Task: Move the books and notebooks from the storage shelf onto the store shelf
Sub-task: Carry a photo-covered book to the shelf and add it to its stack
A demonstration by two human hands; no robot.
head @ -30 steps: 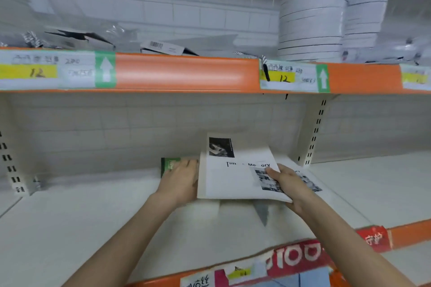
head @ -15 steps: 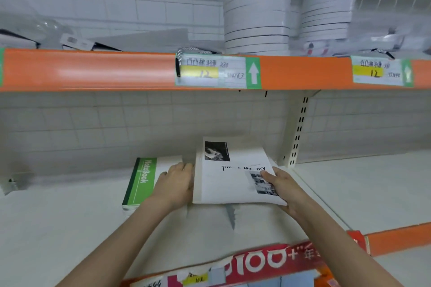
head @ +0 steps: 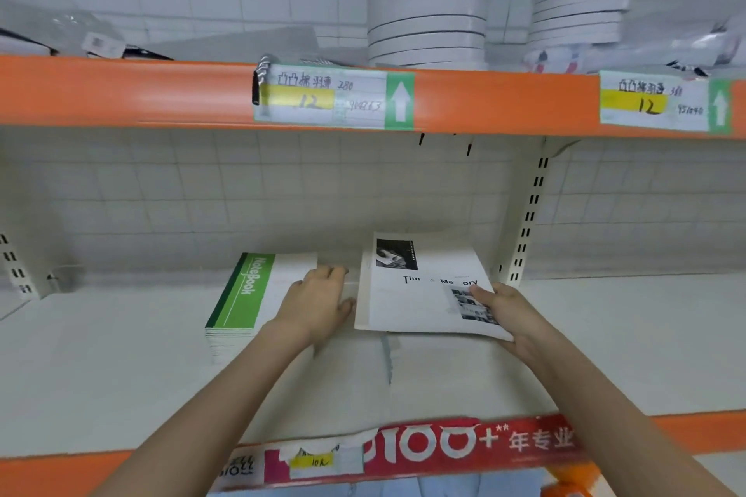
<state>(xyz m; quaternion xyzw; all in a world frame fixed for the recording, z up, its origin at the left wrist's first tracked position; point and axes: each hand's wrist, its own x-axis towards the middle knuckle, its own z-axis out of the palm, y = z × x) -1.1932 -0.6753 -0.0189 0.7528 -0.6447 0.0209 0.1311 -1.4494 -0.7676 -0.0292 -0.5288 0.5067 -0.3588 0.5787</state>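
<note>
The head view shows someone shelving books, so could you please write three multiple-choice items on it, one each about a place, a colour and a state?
1. Where does the notebook stack lie relative to the white book?
A. To its left
B. On top of it
C. On the shelf above

2. What colour is the strip on the notebook cover?
A. Red
B. Green
C. Blue

3. What is the right hand doing?
A. Hanging idle
B. Gripping the white book
C. Touching a price label

Answers: 1 A, they lie side by side on the shelf board, the left hand between them; 2 B, a green band reads NoteBook; 3 B, its thumb lies on the cover.
</note>
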